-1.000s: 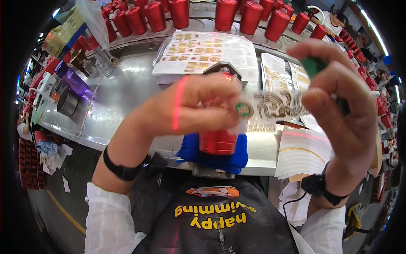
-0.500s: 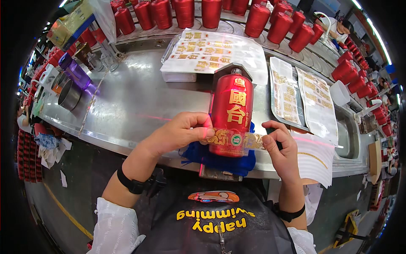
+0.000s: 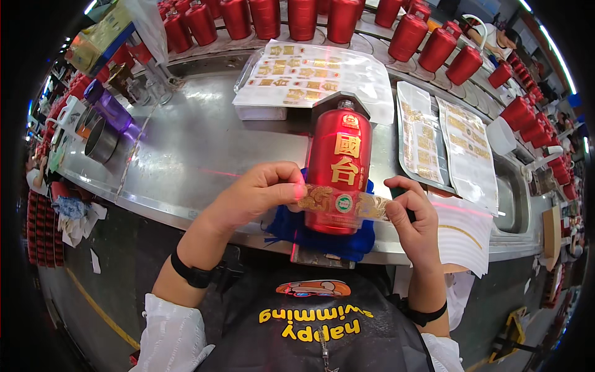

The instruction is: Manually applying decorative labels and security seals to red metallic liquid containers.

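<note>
Gold label strip (image 3: 338,203) across red bottle (image 3: 338,167), pinched at its ends by left hand (image 3: 257,195) and right hand (image 3: 415,217).

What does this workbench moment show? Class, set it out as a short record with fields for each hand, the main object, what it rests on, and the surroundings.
Left hand: pinches the left end of a gold label strip
Right hand: holds the strip's right end
Main object: red bottle, lying with its cap away from the person, strip stretched across its lower part
Support: blue cloth under the bottle
Surroundings: steel table, label sheets, row of red bottles behind
</note>
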Demonstrator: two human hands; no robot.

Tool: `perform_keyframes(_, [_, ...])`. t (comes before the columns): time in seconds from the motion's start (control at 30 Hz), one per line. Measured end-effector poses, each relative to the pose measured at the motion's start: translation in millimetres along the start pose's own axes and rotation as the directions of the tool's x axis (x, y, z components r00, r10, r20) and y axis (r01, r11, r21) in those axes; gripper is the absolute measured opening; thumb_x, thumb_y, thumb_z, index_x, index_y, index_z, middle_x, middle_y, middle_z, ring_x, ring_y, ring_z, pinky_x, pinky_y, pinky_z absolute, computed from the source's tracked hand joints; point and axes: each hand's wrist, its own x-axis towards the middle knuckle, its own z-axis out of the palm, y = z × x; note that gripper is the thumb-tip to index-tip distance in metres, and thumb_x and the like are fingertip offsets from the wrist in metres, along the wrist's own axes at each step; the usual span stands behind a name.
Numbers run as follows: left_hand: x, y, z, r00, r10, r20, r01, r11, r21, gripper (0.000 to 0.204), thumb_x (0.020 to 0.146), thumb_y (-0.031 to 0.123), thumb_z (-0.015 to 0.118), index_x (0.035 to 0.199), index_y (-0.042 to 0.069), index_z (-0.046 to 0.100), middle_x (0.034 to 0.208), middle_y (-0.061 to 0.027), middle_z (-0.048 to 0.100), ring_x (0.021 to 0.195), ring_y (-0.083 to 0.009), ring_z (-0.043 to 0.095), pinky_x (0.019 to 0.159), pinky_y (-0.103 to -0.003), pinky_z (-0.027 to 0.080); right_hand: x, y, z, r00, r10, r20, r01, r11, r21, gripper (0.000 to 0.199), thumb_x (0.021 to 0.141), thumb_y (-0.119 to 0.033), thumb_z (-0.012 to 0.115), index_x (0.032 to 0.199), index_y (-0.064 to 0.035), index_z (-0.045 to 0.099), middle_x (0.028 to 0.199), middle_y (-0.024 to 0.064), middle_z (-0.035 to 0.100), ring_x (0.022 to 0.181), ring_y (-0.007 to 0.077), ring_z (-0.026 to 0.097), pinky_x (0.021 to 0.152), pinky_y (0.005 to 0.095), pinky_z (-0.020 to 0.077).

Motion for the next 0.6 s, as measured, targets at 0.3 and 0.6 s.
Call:
perform_keyframes(0.3, [-14, 8, 2, 0.994, -0.086, -0.074, 0.094, 0.988, 0.119, 0.017, 0.094, 0.019, 0.062, 0.087, 0.005, 0.06, 0.079, 0.002, 0.058, 0.075, -0.005, 0.054, 0.068, -0.023, 0.045, 4, -20, -14, 0.986, 0.009, 0.167, -0.004, 1.0, -0.027, 0.01, 0.083, -0.005, 0.068, 0.078, 0.0013, 0.062, 0.112, 0.0154, 0.06, 0.091, 0.0195, 0.059, 0.076, 0.0291, 0.0453])
perform_keyframes(0.6, [-9, -3, -6, 0.977, -0.196, -0.084, 0.208, 0.963, 0.17, 0.018, 0.095, 0.02, 0.061, 0.087, 0.004, 0.06, 0.08, 0.0008, 0.06, 0.075, -0.0052, 0.054, 0.065, -0.022, 0.045, 5, -8, -17, 0.964, 0.102, 0.246, -0.112, 0.993, 0.026, 0.018, 0.089, -0.015, 0.066, 0.081, -0.0005, 0.06, 0.115, 0.0137, 0.061, 0.097, 0.0186, 0.056, 0.083, 0.0298, 0.0436])
